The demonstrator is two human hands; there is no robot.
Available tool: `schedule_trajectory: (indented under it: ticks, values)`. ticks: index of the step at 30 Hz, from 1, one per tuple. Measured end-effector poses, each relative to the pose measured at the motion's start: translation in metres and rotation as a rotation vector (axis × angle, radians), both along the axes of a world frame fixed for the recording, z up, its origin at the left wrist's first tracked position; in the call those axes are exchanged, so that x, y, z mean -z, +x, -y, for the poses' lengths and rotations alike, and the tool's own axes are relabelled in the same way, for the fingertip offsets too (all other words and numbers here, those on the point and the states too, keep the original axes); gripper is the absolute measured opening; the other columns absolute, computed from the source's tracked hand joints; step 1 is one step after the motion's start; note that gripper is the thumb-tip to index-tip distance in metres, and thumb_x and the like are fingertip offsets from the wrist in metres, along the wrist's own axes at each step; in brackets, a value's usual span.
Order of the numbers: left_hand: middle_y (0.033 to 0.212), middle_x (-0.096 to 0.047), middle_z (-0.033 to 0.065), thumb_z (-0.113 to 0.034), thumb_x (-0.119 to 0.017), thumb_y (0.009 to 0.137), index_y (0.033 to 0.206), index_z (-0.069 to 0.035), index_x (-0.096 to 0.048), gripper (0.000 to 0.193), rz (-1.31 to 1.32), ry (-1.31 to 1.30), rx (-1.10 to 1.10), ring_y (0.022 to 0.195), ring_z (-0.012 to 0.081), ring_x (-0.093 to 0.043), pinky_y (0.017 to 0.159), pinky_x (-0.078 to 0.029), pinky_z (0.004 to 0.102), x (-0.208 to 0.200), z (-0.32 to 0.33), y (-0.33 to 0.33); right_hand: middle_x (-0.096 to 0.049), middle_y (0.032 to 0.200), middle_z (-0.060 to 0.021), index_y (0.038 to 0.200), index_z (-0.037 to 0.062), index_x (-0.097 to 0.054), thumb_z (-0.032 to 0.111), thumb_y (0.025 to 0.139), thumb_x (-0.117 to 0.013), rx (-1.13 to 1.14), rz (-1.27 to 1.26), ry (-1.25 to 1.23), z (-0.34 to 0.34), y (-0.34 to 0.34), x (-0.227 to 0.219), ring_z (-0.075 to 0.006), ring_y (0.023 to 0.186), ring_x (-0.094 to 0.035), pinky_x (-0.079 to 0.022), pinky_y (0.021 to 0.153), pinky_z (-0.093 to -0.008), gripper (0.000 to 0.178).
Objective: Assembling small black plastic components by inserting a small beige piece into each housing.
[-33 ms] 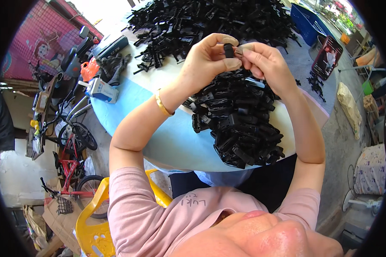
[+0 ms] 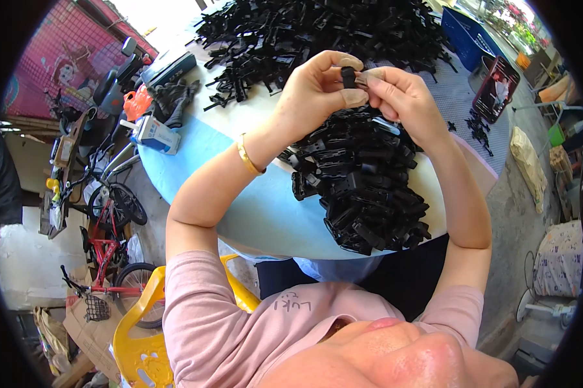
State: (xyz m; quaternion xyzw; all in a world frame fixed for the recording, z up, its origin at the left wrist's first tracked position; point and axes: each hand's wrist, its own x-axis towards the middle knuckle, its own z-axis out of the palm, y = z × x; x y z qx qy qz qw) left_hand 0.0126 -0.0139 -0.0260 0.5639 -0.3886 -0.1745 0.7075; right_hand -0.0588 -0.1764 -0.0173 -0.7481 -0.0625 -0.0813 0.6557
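Note:
Between the thumb and fingers of my left hand [image 2: 311, 94] is a small black plastic part [image 2: 348, 77], held upright over the table. Pale covers sit on that hand's thumb and a fingertip. My right hand [image 2: 405, 100] pinches close against the part's right side; a small thin bit shows at its fingertips, too small to name. Below both hands lies a dense heap of black plastic parts [image 2: 369, 187], reaching the near table edge. Beyond them spreads a larger pile of black parts with thin arms [image 2: 324, 32].
The round table has a pale blue and white cover [image 2: 259, 207]. At its left are a blue-white carton [image 2: 157, 136], dark gloves [image 2: 178, 103] and a dark box [image 2: 168, 70]. At its right stand a phone [image 2: 496, 89] and a blue basket [image 2: 469, 39]. A yellow chair [image 2: 136, 343] is lower left.

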Motion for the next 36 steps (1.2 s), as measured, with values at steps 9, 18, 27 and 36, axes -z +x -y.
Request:
schedule_trajectory:
  ticks: [9,18,27,36]
  values:
    - [0.079,-0.061,0.0001,0.000,-0.068,0.073,0.093,-0.002,-0.056,0.023,0.210,0.070,-0.115,0.071,0.0028,-0.055,0.063,-0.047,0.0173,0.002,-0.004,0.005,-0.052,0.063,0.0027,0.097,0.0011,-0.060,0.016,0.089,-0.051,0.009,0.042,-0.185,-0.007,-0.001,0.001,0.0013,0.046,-0.034,-0.025,0.041,-0.0134,0.019]
    - [0.089,-0.061,0.0038,0.003,-0.066,0.074,0.094,0.000,-0.055,0.023,0.362,0.195,-0.266,0.080,0.0069,-0.058,0.070,-0.050,0.0211,-0.003,-0.006,-0.006,-0.050,0.061,0.0032,0.098,0.0005,-0.060,0.015,0.088,-0.052,0.050,-0.024,-0.023,-0.015,-0.007,0.001,0.0017,0.045,-0.033,-0.022,0.040,-0.0131,0.020]
    - [0.080,-0.062,0.0078,-0.007,-0.074,0.064,0.117,-0.009,-0.045,0.061,0.550,0.257,-0.355,0.064,0.0149,-0.058,0.063,-0.049,0.0272,-0.011,-0.001,-0.012,-0.057,0.071,0.0014,0.090,0.0011,-0.062,0.009,0.076,-0.068,0.176,0.338,-0.328,-0.013,-0.012,-0.004,-0.0009,0.064,-0.049,-0.040,0.056,-0.0156,0.018]
    - [0.123,-0.048,0.0117,0.002,-0.070,0.069,0.134,-0.005,-0.029,0.077,0.417,0.278,0.154,0.113,0.0188,-0.047,0.096,-0.039,0.0338,-0.035,-0.023,-0.001,-0.061,0.076,0.0006,0.095,0.0007,-0.063,0.010,0.076,-0.069,0.215,0.403,-0.135,0.010,-0.005,-0.005,-0.0016,0.062,-0.052,-0.041,0.055,-0.0137,0.022]
